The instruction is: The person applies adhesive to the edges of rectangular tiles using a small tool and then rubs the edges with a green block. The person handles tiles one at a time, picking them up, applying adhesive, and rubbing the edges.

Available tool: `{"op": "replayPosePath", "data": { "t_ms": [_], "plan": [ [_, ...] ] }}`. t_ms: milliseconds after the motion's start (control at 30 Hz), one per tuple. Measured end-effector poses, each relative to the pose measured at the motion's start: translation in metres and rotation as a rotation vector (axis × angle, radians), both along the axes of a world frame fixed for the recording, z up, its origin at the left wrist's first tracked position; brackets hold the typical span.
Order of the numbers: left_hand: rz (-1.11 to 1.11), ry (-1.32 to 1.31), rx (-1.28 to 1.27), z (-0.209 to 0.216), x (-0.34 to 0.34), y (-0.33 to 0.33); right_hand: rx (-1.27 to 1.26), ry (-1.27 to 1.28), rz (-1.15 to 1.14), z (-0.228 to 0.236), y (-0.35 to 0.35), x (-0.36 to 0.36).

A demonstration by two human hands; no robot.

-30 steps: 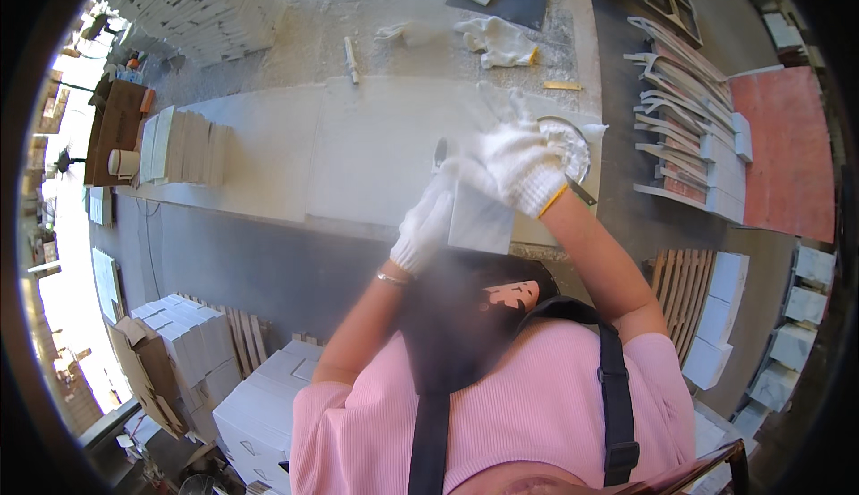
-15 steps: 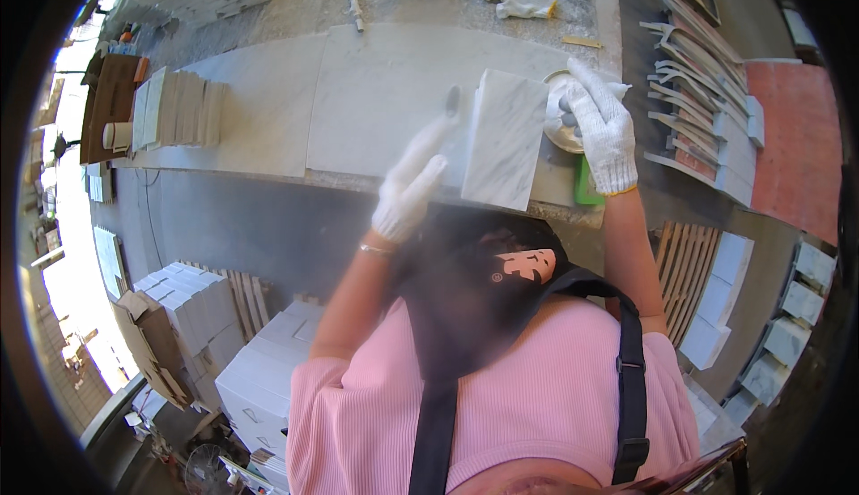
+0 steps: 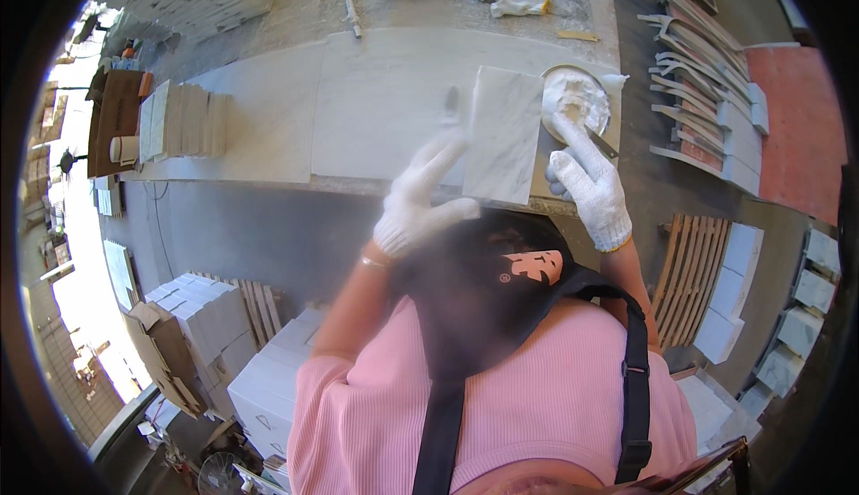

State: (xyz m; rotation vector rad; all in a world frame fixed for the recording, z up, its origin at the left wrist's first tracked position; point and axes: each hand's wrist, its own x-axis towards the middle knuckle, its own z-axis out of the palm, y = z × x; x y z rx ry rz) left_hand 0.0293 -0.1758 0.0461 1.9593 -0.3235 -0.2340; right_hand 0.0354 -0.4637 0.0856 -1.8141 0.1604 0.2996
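The left hand (image 3: 419, 198), blurred, spreads its gloved fingers and thumb around nothing, just beside a grey-veined marble tile (image 3: 506, 141) lying on the counter (image 3: 385, 92). The right hand (image 3: 591, 186) extends its index finger over the near rim of a bowl of white paste (image 3: 575, 106); its other fingers bend loosely, and whether they grip the dark flat strip (image 3: 601, 143) there I cannot tell.

The tile's near edge sits close to the counter's front, so a knock from the left thumb could shift it over. Paste on the right glove might smear the marble; pressing the rim could tip the bowl.

The black apron (image 3: 483, 320) carries a pink-and-black graphic with a tiny round mark. Printing on the white carton (image 3: 282, 383) is too small to read.
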Motion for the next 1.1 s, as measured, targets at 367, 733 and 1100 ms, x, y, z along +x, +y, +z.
{"op": "replayPosePath", "data": {
  "t_ms": [367, 733, 1100],
  "plan": [
    [-0.071, -0.433, 0.214, 0.012, -0.003, -0.010, 0.031, -0.015, 0.077, 0.003, 0.013, -0.008],
    [-0.179, -0.609, 0.401, 0.095, 0.064, -0.009, 0.278, 0.107, 0.111, 0.040, -0.016, 0.024],
    [-0.495, 0.142, 0.296, 0.134, 0.101, -0.080, 0.317, -0.002, 0.143, 0.078, -0.047, 0.037]
  ]
}}
